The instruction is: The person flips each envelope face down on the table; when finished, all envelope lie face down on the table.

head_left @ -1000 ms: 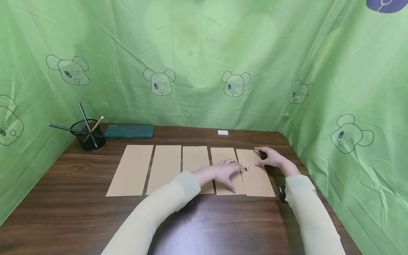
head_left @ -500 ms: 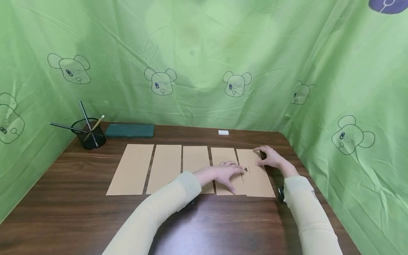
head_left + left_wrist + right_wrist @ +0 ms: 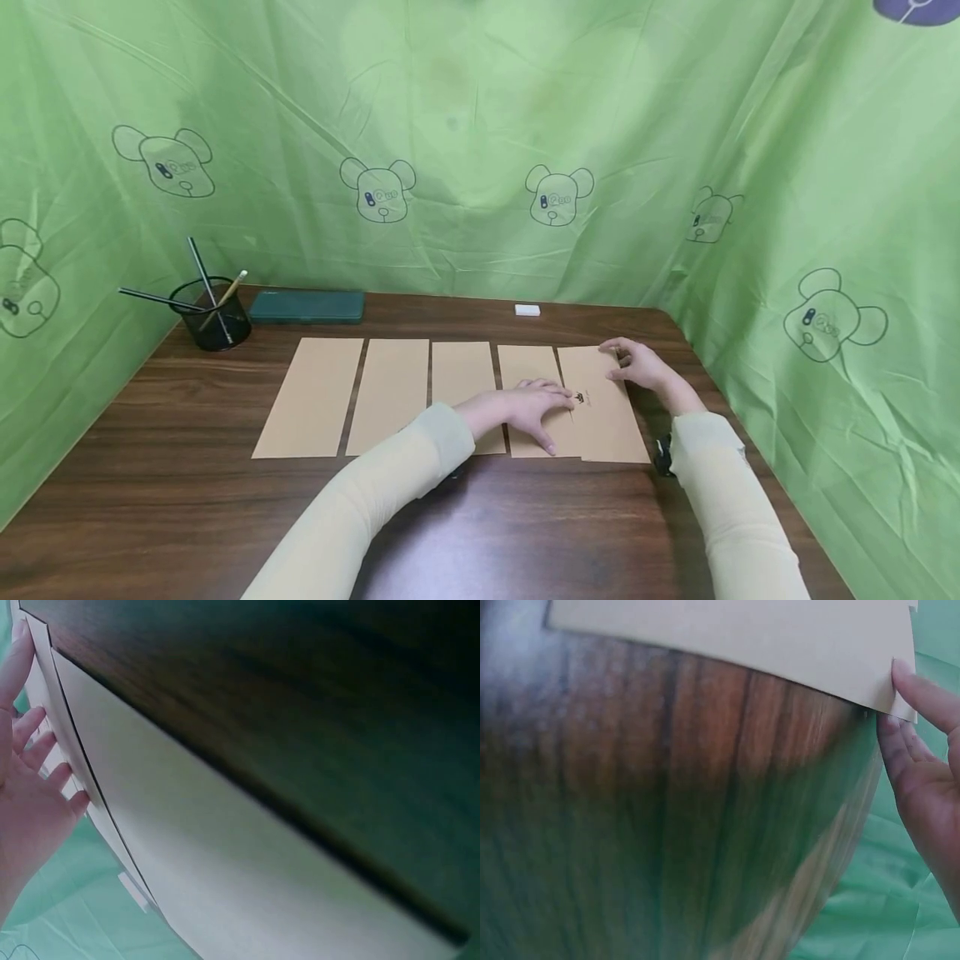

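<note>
In the head view, several flat tan kraft-paper rectangles lie side by side in a row. The rightmost kraft-paper rectangle (image 3: 606, 427) bears a small black crown-like print and overlaps its left neighbour (image 3: 525, 360) near the front. My left hand (image 3: 528, 410) rests, fingers spread, over that neighbour, fingertips right by the print. With my right hand (image 3: 643, 367) I pinch the rightmost one at its far right corner. In the right wrist view the thumb (image 3: 922, 694) lies on its face and the other fingers sit behind its edge.
A black mesh pen cup (image 3: 217, 321) with pens and a pencil stands at the back left of the wooden table (image 3: 187, 517). Beside it lies a dark green case (image 3: 307, 307). A white eraser (image 3: 527, 310) is at the back. A green curtain (image 3: 465, 100) surrounds the table.
My right hand has shifted slightly up and away, and the far right corner of the rightmost kraft-paper rectangle has moved a little with it. My left hand has stayed put.
</note>
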{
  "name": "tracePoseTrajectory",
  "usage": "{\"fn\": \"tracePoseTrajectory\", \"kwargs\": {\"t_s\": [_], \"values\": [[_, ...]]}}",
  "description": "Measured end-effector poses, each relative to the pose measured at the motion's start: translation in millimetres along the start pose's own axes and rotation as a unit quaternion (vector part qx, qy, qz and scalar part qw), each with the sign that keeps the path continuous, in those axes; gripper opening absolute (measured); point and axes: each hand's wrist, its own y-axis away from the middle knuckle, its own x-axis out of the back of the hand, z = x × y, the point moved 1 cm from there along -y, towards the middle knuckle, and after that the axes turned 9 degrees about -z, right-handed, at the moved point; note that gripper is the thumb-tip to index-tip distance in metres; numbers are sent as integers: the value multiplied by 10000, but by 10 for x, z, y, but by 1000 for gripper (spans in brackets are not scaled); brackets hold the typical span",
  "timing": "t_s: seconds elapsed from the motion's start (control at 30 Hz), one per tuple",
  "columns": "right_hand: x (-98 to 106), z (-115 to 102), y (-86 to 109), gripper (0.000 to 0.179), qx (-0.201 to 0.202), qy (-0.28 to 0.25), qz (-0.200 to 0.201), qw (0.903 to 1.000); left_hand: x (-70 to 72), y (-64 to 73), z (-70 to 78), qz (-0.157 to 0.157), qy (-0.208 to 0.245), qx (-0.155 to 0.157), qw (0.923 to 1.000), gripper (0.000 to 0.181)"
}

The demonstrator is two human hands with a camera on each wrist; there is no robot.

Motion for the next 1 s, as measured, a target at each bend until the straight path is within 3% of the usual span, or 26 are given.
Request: {"fn": "tracePoseTrajectory", "kwargs": {"t_s": [0.23,0.6,0.9,1.0], "values": [[6,27,74,32,-181,-659,-54,9976,4,3,12,-4,11,24,10000,86],[91,22,179,31,-377,-1391,153,9894,9,14,-17,3,-104,-111,9999,95],[75,-32,223,33,-102,-2199,-72,9754,105,31,-86,360,628,-97,9973,107],[72,-75,231,32,-52,-2296,-154,9731,141,31,-113,540,639,-11,9965,107]]}}
